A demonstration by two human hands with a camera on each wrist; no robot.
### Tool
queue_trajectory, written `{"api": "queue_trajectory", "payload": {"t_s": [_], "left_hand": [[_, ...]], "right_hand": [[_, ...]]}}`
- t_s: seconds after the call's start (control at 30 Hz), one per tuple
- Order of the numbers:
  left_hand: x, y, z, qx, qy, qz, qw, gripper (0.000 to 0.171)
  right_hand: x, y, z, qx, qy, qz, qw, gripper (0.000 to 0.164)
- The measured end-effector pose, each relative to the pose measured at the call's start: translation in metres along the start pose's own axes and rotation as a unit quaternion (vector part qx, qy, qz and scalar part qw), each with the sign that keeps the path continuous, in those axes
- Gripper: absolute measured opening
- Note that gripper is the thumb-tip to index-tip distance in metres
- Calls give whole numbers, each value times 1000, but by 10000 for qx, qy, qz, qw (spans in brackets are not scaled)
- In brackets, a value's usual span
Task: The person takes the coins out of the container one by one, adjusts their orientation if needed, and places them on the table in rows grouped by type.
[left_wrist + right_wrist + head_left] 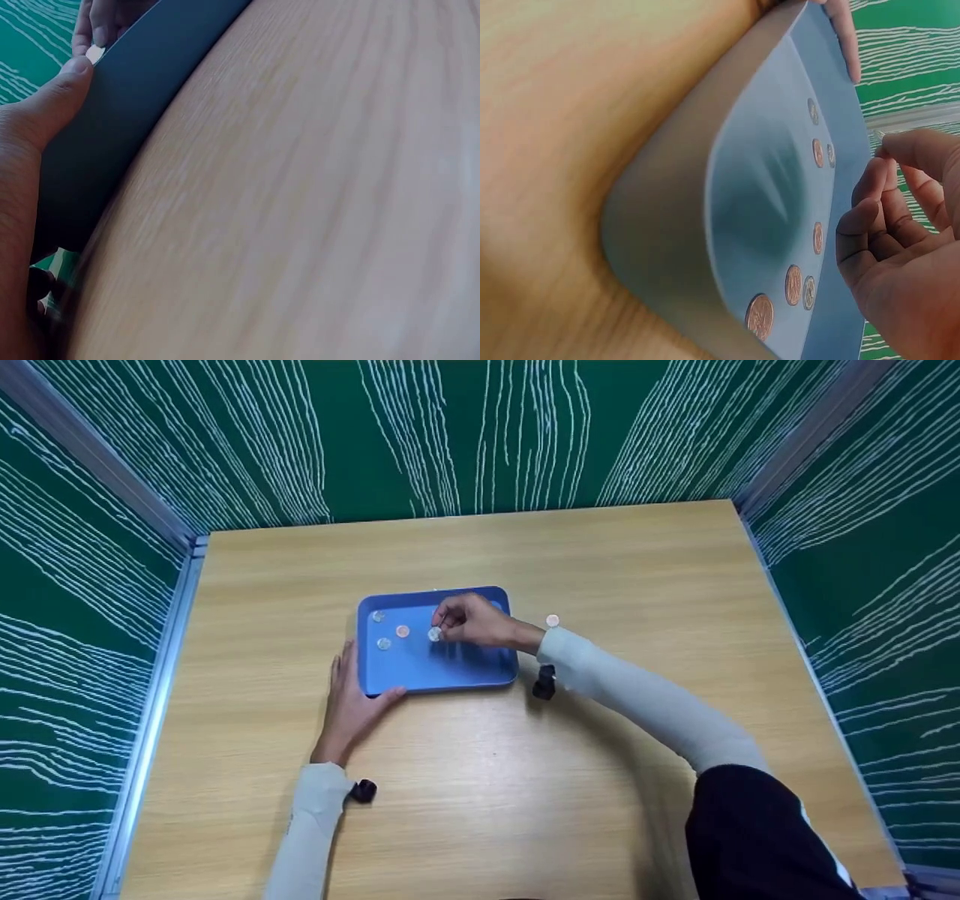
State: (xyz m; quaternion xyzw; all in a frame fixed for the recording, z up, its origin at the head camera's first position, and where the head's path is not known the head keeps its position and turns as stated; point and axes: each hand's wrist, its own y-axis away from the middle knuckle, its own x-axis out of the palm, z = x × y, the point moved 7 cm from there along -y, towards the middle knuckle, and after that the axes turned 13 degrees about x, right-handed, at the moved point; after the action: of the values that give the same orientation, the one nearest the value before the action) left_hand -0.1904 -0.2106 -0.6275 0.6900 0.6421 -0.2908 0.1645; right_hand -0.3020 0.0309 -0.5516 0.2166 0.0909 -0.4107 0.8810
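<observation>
A shallow blue tray [420, 679] lies on the table with several silver and copper coins inside, among them a silver coin [384, 643] and a copper coin [403, 631]. Over the tray, my right hand [476, 620] pinches a silver coin [434, 634] between thumb and fingertips. My left hand [352, 701] rests against the tray's near left corner, fingers straight along the left side and thumb at the front rim. In the left wrist view the thumb [64, 94] touches the tray's wall. More copper coins [793, 285] show in the right wrist view, partly hidden from the head by my right hand.
Another copper coin [553, 620] lies on the wooden table [480, 810], right of the tray and close to my right sleeve. Green panels [465, 435] with white wavy lines stand around the table. Black wrist cameras [544, 682] hang from both sleeves.
</observation>
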Motion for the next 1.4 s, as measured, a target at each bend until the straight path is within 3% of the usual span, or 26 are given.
{"api": "queue_trajectory", "payload": {"t_s": [0.63, 1.4], "left_hand": [[-2, 2, 3, -68, 14, 1, 10000, 131], [1, 1, -1, -97, -1, 30, 9999, 132]], "right_hand": [[-24, 30, -18, -39, -263, -348, 9990, 17], [-84, 74, -68, 813, -1050, -1024, 9858, 22]]}}
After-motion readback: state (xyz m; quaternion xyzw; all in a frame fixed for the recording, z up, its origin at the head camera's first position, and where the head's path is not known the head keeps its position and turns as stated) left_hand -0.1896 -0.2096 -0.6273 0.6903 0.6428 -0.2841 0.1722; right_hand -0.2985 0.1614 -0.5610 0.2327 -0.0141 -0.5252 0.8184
